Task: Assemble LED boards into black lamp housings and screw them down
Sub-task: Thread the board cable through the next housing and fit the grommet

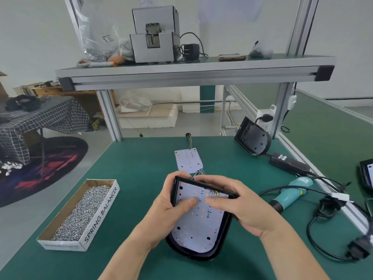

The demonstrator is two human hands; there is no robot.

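- Fingers of the left hand point(171, 207) curl round the left edge of the black lamp housing point(223, 235). Its grip is closed on that edge, and the thumb presses flat on the LED board point(197, 227).
- The right hand point(238, 203) clasps the housing's far right edge, its grip wrapped over the rim. Its thumb rests on the board just beside the left thumb.
- The LED board lies inside the housing, near the middle of the green worktop point(131, 158). The housing's far end is tilted up. Whether its near end touches the worktop cannot be told.
- Coloured wires point(198, 172) stick out at the housing's far edge.
- To the left, well apart, a cardboard box point(101, 214) marked SPRING BALANCER is filled with silver screws point(80, 213).
- To the right lies a teal power tool point(290, 194) with a black cable.
- Just beyond the hands a second LED board point(188, 159) lies flat on the worktop.
- At the far right a second black housing point(253, 138) leans against the frame post.
- Above, a shelf point(193, 70) carries two stacked grey boxes point(155, 45).
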